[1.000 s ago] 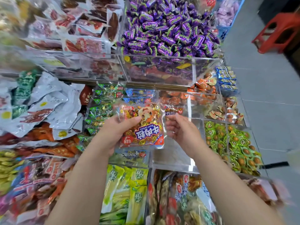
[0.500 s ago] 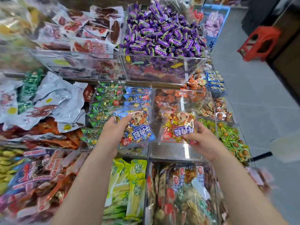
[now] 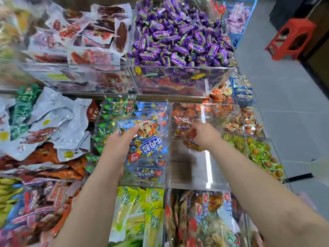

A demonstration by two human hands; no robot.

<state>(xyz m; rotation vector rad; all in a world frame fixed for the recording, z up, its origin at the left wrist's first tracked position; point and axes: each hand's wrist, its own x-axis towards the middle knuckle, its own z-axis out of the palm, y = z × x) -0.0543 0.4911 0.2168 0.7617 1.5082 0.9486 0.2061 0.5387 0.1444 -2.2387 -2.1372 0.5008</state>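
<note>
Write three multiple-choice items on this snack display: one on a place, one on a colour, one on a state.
1. The right hand holds its red packet in:
A) a mostly bare clear bin
B) the pile of green packets
C) a basket on the floor

2. The heaped sweets at the top are:
A) yellow
B) purple
C) white

3. The left hand:
A) lies flat and empty
B) points at the stool
C) grips a blue packet

Key:
1 A, the hand reaches into that bin.
2 B, purple wrappers make up the heap.
3 C, the packet sits pinched under its thumb.
</note>
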